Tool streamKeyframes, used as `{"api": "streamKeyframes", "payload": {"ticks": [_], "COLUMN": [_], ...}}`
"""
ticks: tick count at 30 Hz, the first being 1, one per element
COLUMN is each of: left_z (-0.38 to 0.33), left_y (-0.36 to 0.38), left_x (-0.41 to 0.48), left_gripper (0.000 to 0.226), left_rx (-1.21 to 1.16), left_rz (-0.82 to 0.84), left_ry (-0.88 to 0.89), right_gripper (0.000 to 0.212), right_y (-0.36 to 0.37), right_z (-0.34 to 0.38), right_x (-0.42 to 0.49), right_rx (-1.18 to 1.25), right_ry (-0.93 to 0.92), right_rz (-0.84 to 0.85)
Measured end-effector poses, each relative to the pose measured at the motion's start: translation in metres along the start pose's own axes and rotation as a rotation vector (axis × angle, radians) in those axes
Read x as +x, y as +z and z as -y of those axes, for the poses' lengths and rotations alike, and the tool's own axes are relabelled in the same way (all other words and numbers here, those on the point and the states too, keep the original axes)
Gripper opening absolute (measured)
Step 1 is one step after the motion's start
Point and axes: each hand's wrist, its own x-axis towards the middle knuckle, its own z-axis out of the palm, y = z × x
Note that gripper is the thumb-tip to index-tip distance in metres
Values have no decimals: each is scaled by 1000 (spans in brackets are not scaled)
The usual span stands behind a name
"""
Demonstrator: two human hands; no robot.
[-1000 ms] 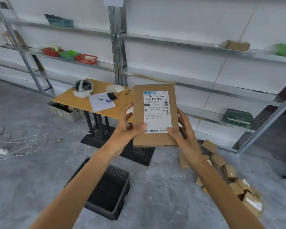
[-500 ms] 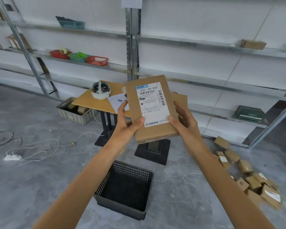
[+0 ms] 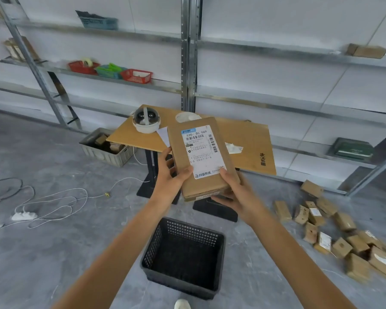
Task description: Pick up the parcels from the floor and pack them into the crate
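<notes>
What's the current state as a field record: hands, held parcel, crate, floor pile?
held parcel: labelled cardboard box, label facing camera, held in the air
left hand: grips its left edge, thumb on front
right hand: grips its lower right corner
crate: black, on floor, no parcel visible inside
floor parcels: loose pile right of crate

I held the parcel [image 3: 201, 157] between my left fingers [image 3: 185, 173] and right fingers [image 3: 225, 175], above and just behind the crate [image 3: 178, 281], which stood on the floor [image 3: 54, 253] right before me. Behind the parcel stood the tabletop [image 3: 250, 141], with shelving [image 3: 276, 50] along the wall behind it. The other parcels [image 3: 334, 237] lay heaped on the floor to my right. A bin [image 3: 98, 153] sat left of the tabletop, a power strip [image 3: 24, 216] farther left.
</notes>
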Motion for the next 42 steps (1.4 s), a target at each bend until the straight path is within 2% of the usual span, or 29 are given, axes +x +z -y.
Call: {"api": "streamKeyframes", "payload": {"ticks": [2, 6, 9, 11, 14, 17, 19, 21, 24, 28, 32, 34, 38, 42], "left_z": [5, 16, 34, 52, 72, 88, 99, 107, 127, 169, 215, 246, 327, 442], "left_y": [-9, -33, -46, -56, -75, -92, -101, -111, -130, -154, -172, -180, -182, -188], "left_x": [25, 80, 114, 129, 150, 168, 180, 193, 208, 220, 222, 225, 230, 216], "left_gripper": [72, 73, 43, 25, 27, 31, 36, 38, 36, 30, 29, 29, 26, 37], "left_rx": [40, 43, 92, 112, 92, 110, 125, 180, 337, 450, 412, 389, 352, 308], "left_rz": [-60, -122, -147, -212, -314, -377, -384, -373, -240, -71, 34, 61, 92, 54], "left_ry": [-34, -130, -228, -251, -257, -287, -329, -361, -425, -498, -626, -683, -830, -997], "right_gripper": [38, 40, 41, 56, 87, 107, 93, 75, 59, 59, 80, 83, 71, 54], "right_y": [-4, -13, -12, -8, 2, 23, 38, 51, 60, 57, 47, 40, 24, -6], "right_z": [1, 3, 1, -7, -24, -43, -59, -70, -83, -114, -158, -188, -257, -360], "right_x": [20, 63, 97, 124, 163, 188, 198, 208, 219, 231, 246, 260, 291, 323], "right_rx": [-18, -114, -175, -119, 62, -32, -90, -49, -59, -53, -89, -80, -67, -44], "right_ry": [23, 59, 81, 101, 142, 204, 208, 189, 181, 243, 405, 457, 532, 624], "right_rz": [-18, -17, 7, -9, -86, -115, -140, -163, -265, -266, -180, -182, -262, -356]}}
